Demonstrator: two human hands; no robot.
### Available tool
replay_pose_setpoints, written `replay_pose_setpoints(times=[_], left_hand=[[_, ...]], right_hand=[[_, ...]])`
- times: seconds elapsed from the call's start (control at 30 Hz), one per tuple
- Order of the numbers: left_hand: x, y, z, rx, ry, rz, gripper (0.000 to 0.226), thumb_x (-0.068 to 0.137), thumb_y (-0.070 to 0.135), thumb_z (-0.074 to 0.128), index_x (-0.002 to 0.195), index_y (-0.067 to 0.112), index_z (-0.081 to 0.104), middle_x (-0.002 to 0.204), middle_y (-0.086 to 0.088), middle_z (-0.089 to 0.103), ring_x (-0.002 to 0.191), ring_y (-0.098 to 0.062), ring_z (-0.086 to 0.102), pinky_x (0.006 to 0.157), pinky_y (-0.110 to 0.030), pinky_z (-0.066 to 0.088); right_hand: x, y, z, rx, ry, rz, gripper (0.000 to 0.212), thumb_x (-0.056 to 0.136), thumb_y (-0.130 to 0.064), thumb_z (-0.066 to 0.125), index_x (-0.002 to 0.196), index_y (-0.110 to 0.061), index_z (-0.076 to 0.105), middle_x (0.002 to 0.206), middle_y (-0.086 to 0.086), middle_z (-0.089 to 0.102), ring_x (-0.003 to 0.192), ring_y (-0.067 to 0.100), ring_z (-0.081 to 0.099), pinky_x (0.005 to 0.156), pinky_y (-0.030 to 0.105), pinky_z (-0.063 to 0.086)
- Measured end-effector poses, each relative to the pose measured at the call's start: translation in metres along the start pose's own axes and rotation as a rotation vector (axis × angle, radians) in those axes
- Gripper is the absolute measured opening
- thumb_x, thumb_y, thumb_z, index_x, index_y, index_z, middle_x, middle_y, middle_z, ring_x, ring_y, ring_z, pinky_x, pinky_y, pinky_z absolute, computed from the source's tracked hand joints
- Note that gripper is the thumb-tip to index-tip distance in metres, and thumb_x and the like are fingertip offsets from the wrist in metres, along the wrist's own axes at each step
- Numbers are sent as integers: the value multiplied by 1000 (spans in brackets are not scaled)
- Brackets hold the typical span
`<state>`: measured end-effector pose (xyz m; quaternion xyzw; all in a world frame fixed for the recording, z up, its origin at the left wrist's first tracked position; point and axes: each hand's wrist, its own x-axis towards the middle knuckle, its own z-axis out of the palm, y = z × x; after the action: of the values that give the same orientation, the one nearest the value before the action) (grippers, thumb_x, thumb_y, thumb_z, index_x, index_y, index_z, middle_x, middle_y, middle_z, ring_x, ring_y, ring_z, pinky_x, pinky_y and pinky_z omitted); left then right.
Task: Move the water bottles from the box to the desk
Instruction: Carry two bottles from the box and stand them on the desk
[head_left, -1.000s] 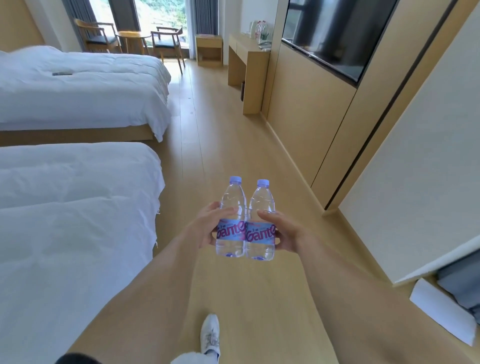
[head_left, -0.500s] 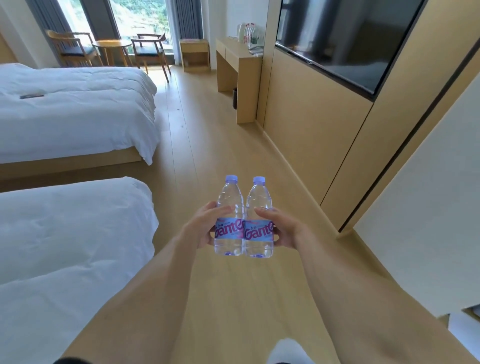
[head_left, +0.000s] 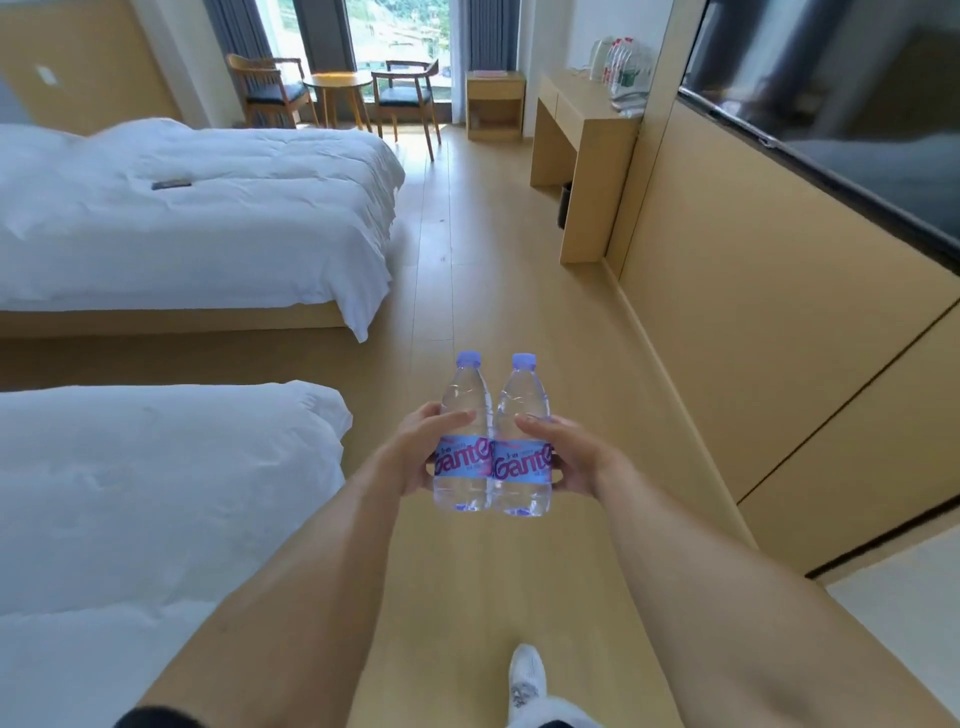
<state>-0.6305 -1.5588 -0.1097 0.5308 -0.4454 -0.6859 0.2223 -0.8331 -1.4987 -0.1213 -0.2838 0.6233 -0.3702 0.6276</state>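
Two clear water bottles with lilac caps and pink-lettered labels are carried upright, side by side and touching, in front of me. My left hand (head_left: 413, 454) grips the left bottle (head_left: 464, 415). My right hand (head_left: 566, 457) grips the right bottle (head_left: 522, 410). The wooden desk (head_left: 582, 111) stands far ahead against the right wall, with a kettle and several bottles (head_left: 626, 65) on its top. The box is out of view.
Two white beds (head_left: 197, 223) fill the left side; the nearer bed (head_left: 156, 493) is beside my left arm. A wood-floor aisle (head_left: 467, 270) runs ahead. A wall TV (head_left: 831, 104) and panelling line the right. Chairs and a small table (head_left: 337, 85) stand by the window.
I have walked forward along the aisle; the desk and far bed are nearer and the view has lifted. Both bottles stay in the same grip. My white shoe has stepped into view below.
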Motion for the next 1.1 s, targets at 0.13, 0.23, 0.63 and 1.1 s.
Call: replay_pose_setpoints(times=[0.13, 0.23, 0.63, 1.1], left_hand=[[54, 40, 10, -28, 41, 0, 41, 89, 32, 74, 125, 18, 59, 92, -6, 66, 79, -23, 66, 85, -56, 56], [88, 65, 16, -41, 48, 5, 40, 89, 33, 73, 125, 21, 59, 96, -7, 67, 83, -23, 67, 83, -53, 58], [240, 147, 28, -5, -5, -4, 49, 87, 34, 76, 128, 14, 59, 103, -10, 67, 90, -28, 66, 88, -59, 57], [478, 294, -8, -7, -152, 9, 44, 88, 33, 74, 125, 15, 58, 96, -8, 67, 82, -23, 66, 71, -45, 60]], right_hand=[[56, -47, -29, -13, -57, 9, 33, 92, -39, 69, 120, -23, 62, 98, 5, 71, 85, 21, 68, 93, 46, 52], [90, -75, -47, -13, -83, 20, 30, 92, -38, 69, 117, -23, 62, 97, 5, 70, 86, 20, 67, 95, 47, 51], [216, -154, -106, 25, -12, 6, 36, 89, -37, 72, 119, -19, 63, 99, 7, 71, 88, 23, 69, 88, 47, 55], [408, -312, -140, 71, 156, 1, 44, 87, -42, 73, 124, -21, 61, 92, 3, 74, 79, 16, 72, 66, 34, 56]])
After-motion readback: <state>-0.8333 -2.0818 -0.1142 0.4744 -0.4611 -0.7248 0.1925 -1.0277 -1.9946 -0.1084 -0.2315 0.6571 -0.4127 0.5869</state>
